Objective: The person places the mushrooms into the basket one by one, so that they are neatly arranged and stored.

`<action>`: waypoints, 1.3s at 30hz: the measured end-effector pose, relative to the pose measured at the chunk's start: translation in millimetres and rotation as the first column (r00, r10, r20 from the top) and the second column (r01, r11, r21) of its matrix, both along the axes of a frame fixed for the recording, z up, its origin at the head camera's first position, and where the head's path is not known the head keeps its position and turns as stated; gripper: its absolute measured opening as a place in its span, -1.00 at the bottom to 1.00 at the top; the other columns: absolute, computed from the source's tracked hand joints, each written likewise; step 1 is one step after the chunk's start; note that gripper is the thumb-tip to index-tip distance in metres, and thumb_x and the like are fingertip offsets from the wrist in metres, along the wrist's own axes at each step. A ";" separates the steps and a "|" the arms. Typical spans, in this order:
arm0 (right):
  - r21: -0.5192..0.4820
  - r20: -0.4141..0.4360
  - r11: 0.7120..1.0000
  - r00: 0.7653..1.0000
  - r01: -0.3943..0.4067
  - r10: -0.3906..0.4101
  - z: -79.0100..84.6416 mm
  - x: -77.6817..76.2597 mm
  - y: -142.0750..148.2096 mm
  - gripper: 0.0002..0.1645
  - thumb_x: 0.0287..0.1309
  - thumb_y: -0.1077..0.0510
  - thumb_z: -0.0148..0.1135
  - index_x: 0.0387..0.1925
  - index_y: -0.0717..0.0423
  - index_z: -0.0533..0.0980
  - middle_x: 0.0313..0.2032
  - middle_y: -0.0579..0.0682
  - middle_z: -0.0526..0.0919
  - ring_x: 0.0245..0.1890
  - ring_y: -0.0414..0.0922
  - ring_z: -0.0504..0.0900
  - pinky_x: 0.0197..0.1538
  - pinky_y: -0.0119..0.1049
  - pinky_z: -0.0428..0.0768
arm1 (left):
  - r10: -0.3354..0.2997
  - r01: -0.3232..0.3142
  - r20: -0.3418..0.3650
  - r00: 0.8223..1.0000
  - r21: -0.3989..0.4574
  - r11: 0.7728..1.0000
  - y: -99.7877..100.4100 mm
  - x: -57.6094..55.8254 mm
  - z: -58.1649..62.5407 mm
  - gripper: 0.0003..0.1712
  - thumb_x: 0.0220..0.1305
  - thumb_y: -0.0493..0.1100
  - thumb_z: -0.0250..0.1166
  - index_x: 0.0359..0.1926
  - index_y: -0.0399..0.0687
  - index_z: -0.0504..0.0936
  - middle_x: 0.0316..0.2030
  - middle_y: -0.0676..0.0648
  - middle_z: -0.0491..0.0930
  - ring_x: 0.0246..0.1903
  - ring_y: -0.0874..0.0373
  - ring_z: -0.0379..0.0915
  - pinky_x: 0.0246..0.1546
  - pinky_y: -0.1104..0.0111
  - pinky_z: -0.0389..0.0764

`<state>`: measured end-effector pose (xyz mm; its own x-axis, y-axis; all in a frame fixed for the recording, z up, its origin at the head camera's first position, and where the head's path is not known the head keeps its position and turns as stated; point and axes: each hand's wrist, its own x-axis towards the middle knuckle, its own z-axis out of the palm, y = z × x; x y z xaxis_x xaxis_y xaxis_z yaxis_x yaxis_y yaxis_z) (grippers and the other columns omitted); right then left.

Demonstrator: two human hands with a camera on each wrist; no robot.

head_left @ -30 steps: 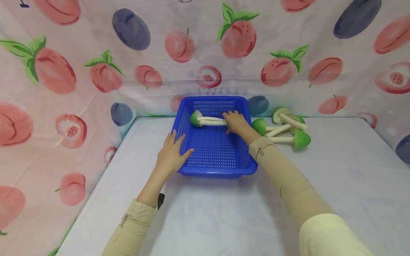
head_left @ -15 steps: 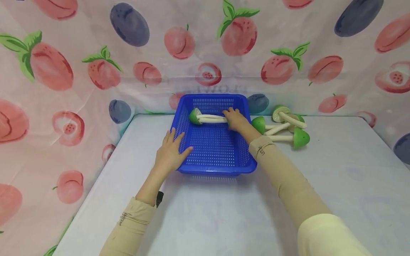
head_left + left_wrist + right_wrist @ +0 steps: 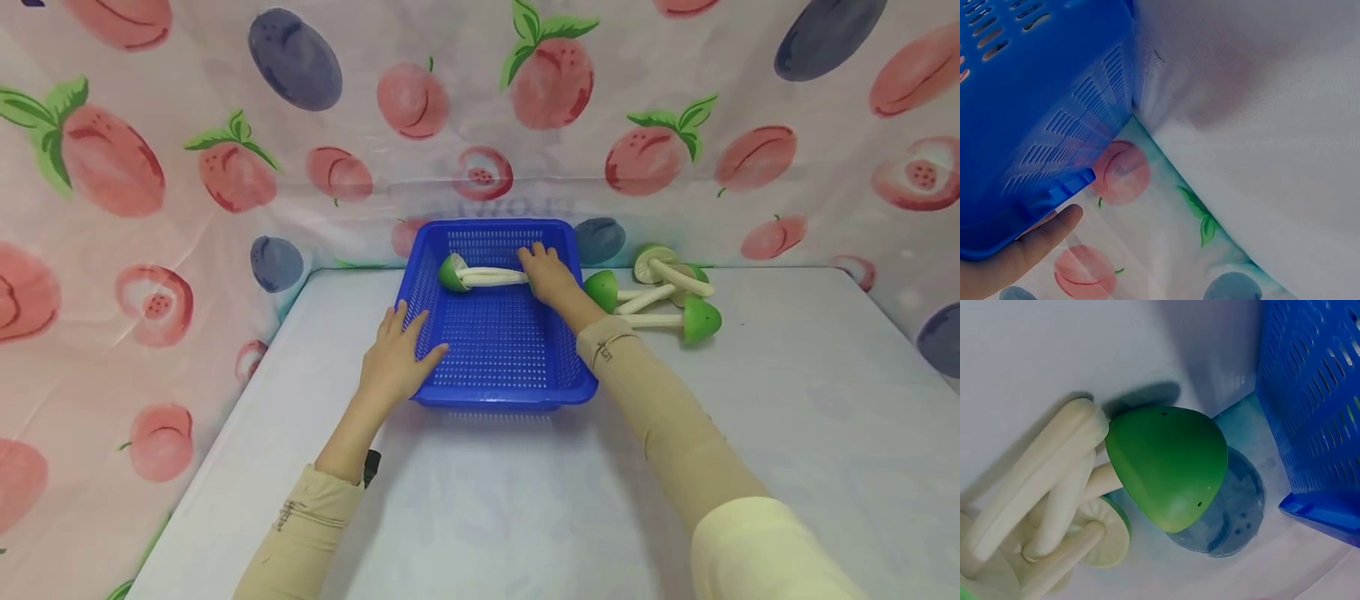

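Note:
A blue plastic basket [image 3: 497, 397] with slotted walls stands at the back of the table. My left hand [image 3: 390, 363] rests on its left rim, fingers straight and spread; in the left wrist view, a finger [image 3: 1044, 240] lies along the rim. Inside the basket near the back lies a toy mushroom [image 3: 452, 273] with a green cap to the left and a white stem. A second white stem [image 3: 504, 281] runs alongside it to my right hand [image 3: 550, 279]. There my curled fingers grip its cap end, which the hand mostly hides.
Right of the basket, several more toy mushrooms [image 3: 699, 321] lie in a crossed pile; a green cap [image 3: 1169, 465] shows up close in the right wrist view, near the basket's wall [image 3: 1316, 394]. A fruit-printed cloth [image 3: 555, 83] hangs behind the white table [image 3: 810, 400].
The head view has shifted slightly. Both hands keep nearly the same places, the left on the rim and the right over the mushroom's cap end; the green there is more covered now.

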<state>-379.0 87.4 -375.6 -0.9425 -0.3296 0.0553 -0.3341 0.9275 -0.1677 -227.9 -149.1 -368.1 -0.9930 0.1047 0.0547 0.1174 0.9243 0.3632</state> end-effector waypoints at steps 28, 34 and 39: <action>-0.103 0.036 0.995 0.999 0.004 0.000 2.6 0.3 0.8 -0.45 0.05 0.36 0.26 0.13 0.27 0.40 0.12 0.29 0.40 0.13 0.23 0.38 0.16 0.05 0.45 | -0.003 0.003 0.009 1.000 -0.012 1.000 -1.8 1.7 -0.7 -0.20 0.31 0.24 0.04 0.42 -0.10 0.15 0.46 -0.29 -0.14 0.47 -0.19 -0.32 0.20 -0.24 0.25; -0.119 -0.018 0.993 1.000 -0.008 0.006 2.7 0.0 1.2 -0.53 0.10 0.28 0.23 0.09 0.26 0.45 0.08 0.28 0.45 0.08 0.23 0.42 0.08 0.08 0.49 | 0.001 -0.001 0.000 1.000 -0.003 1.000 -1.0 1.4 -0.7 -0.20 0.31 0.23 0.04 0.41 -0.10 0.16 0.46 -0.29 -0.14 0.47 -0.19 -0.32 0.20 -0.25 0.23; -0.162 -0.058 0.987 0.998 -0.015 0.006 3.7 0.6 3.5 -0.59 0.13 0.26 0.21 0.05 0.22 0.48 0.07 0.26 0.48 0.07 0.22 0.43 0.06 0.10 0.49 | -0.004 0.004 0.005 1.000 -0.009 1.000 0.7 0.3 0.0 -0.20 0.31 0.23 0.03 0.42 -0.10 0.15 0.46 -0.29 -0.15 0.47 -0.20 -0.32 0.21 -0.25 0.23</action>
<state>-378.3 90.9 -371.9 -0.9329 -0.3214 0.1623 -0.3567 0.8860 -0.2962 -227.6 -148.4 -368.1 -0.9929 0.1088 0.0489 0.1191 0.9272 0.3551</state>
